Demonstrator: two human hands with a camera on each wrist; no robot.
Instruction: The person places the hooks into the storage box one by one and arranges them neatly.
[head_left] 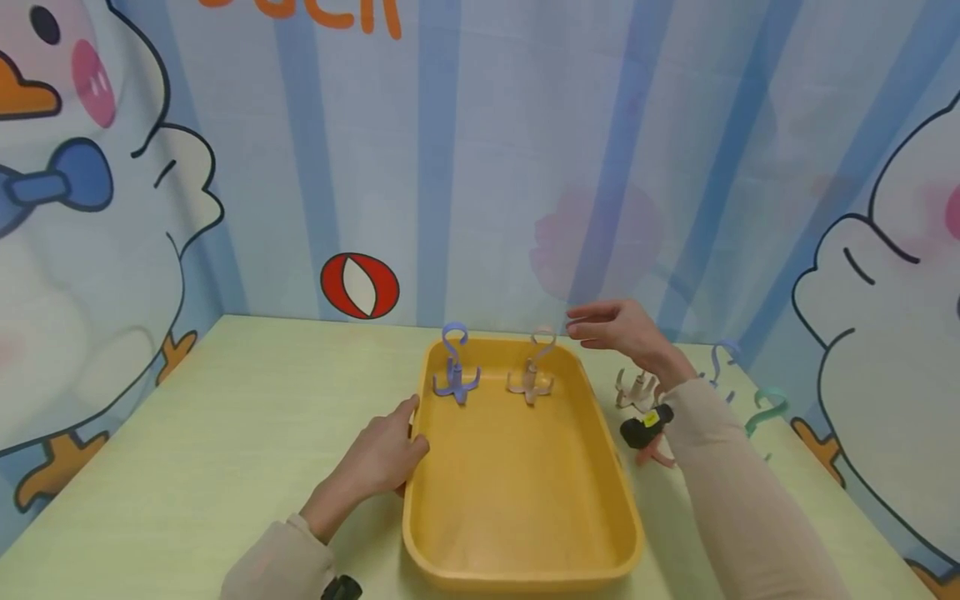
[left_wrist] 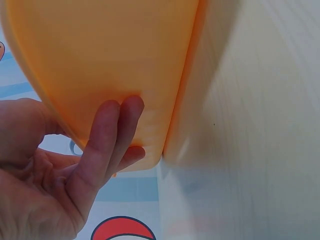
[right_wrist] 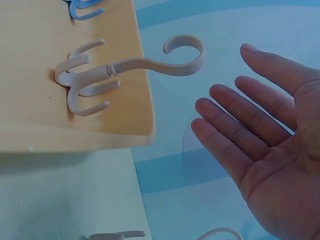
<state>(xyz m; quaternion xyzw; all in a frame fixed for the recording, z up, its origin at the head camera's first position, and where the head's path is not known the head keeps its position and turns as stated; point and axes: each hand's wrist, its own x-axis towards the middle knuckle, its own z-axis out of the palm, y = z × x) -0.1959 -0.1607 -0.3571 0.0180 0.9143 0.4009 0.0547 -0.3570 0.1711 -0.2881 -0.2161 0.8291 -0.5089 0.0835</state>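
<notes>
Tray [head_left: 525, 500], left hand [head_left: 384, 450] gripping, right hand [head_left: 624, 327] near, perhaps four hooks [head_left: 635, 392] beside.

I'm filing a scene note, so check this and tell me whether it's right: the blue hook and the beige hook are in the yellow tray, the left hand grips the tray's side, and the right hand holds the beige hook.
The right hand holds nothing: the right wrist view shows it open, apart from the beige hook. The rest stands.
</notes>
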